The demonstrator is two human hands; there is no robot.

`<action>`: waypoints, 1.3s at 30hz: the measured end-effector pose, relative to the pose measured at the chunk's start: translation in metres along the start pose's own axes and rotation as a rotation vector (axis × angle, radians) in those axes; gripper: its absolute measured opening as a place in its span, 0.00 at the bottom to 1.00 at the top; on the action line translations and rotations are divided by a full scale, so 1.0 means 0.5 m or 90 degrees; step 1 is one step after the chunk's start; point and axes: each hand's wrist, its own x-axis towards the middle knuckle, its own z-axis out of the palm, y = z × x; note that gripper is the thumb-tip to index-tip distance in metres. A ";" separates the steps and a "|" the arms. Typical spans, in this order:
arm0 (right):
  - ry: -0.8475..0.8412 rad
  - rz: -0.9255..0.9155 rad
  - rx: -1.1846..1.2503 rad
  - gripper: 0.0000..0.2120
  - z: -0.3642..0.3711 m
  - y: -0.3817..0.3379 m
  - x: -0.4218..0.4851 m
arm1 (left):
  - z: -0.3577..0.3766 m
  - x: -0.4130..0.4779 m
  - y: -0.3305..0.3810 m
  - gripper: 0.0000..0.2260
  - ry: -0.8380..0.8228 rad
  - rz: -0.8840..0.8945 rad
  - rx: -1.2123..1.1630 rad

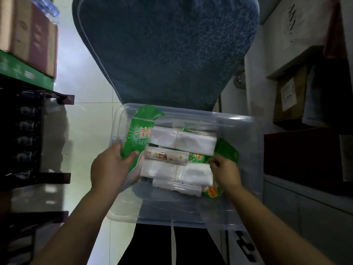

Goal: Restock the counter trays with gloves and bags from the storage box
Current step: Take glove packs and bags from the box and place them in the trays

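Clear storage box [254, 150], seen from above, resting on your lap or just in front of you. Your left hand [108, 167] grips a green glove pack [140, 134] at the box's left side, thumb on its face and fingers behind, the pack tilted up against the left wall. Your right hand [225, 170] pinches the edge of a second green pack [228, 152] at the right side, fingers closed narrowly on the wrapper. Between the hands lie white folded bag bundles [191, 139] in two rows, with a printed roll [166, 155] across the middle and another roll [177, 188] at the near edge. Shelves with cartons [28, 35] stand to the left; the counter trays are not in view. To do this step well, lift the left pack straight up so it clears the wall. Draw the right pack out sideways from under the bundles, as it appears partly pinned; pull slowly so the stacked bags do not slide or spill.
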 end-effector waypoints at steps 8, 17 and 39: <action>0.261 0.102 -0.051 0.14 0.079 0.047 0.039 | 0.055 -0.015 -0.006 0.14 -0.073 -0.002 -0.033; 0.081 -0.079 -0.530 0.17 0.026 0.056 0.129 | 0.093 -0.039 0.006 0.07 -0.138 0.069 -0.047; 0.151 0.026 0.508 0.17 -0.123 -0.012 -0.153 | -0.044 -0.035 0.088 0.08 -0.108 0.176 -0.063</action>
